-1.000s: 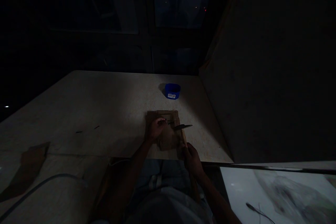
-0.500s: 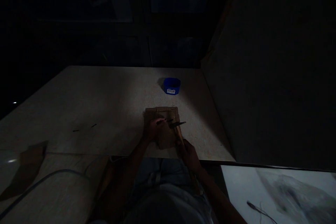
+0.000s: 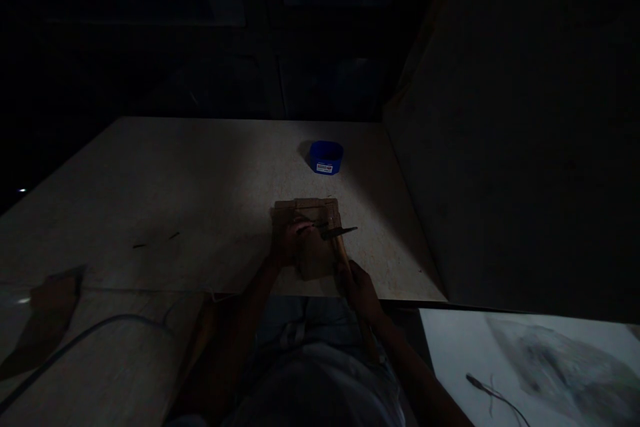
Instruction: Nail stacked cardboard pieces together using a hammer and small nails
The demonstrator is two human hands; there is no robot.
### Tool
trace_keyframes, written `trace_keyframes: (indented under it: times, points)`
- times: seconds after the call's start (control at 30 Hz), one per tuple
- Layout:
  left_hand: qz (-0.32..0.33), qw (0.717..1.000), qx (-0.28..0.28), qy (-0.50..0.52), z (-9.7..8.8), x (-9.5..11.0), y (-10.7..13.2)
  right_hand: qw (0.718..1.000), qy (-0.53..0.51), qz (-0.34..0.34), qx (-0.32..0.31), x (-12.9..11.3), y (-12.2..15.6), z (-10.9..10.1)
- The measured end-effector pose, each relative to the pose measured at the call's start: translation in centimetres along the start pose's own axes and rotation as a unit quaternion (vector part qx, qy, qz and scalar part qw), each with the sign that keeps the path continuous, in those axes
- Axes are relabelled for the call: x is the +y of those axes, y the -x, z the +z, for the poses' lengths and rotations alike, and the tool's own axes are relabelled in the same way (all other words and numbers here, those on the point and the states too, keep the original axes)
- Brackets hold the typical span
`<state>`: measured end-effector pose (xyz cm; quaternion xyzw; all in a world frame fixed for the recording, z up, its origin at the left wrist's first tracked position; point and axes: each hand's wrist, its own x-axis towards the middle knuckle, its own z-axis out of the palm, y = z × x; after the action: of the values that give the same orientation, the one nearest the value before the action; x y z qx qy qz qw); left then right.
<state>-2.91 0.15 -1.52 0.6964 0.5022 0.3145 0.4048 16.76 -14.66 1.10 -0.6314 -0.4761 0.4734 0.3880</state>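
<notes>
In the dim light my right hand [image 3: 361,290] is closed around the wooden handle of a hammer [image 3: 342,252]. Its dark metal head lies level above the right part of a brown cardboard piece [image 3: 316,259] near the table's front edge. My left hand [image 3: 288,242] rests over the cardboard's left side, fingers pinched on a thin dark piece [image 3: 320,224] that points toward the hammer head. Darkness hides the exact kind of that piece, and I cannot tell whether the hammer touches it.
A blue plastic tub [image 3: 326,159] with a white label stands behind the cardboard. Two thin dark pieces [image 3: 174,235] lie on the table [image 3: 210,180] to the left. A tall panel [image 3: 510,147] borders the right. A cable [image 3: 90,333] and brown cardboard [image 3: 53,307] are at lower left.
The whole view has shifted slightly, so the table sits a little higher in the picture. Both hands keep nearly the same place and hold; the hammer head has barely moved.
</notes>
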Motion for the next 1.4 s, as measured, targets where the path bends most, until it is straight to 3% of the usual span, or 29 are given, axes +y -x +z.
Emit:
trace_keyframes:
  times: [0.6, 0.8, 1.03, 1.2, 1.4]
  points:
    - [0.100, 0.989, -0.021, -0.104, 0.5, -1.4, 0.1, 1.000, -0.013, 0.004, -0.012, -0.6, 0.0, -0.2]
    - [0.108, 0.990, -0.001, -0.095, 0.9, -1.9, 0.0, 1.000, 0.002, -0.022, -0.006, -1.9, -0.3, -0.8]
    - [0.092, 0.992, 0.017, -0.088, 1.3, -1.8, 0.1, 0.991, 0.112, -0.071, -0.026, -4.5, -1.8, -1.1]
    - [0.088, 0.991, 0.007, -0.100, 1.6, -2.3, 0.2, 0.983, 0.170, -0.044, -0.054, -4.8, -2.7, -0.6]
    - [0.086, 0.993, 0.020, -0.075, 1.9, -2.1, 0.2, 0.984, 0.163, -0.071, -0.019, -4.9, -2.5, -0.9]
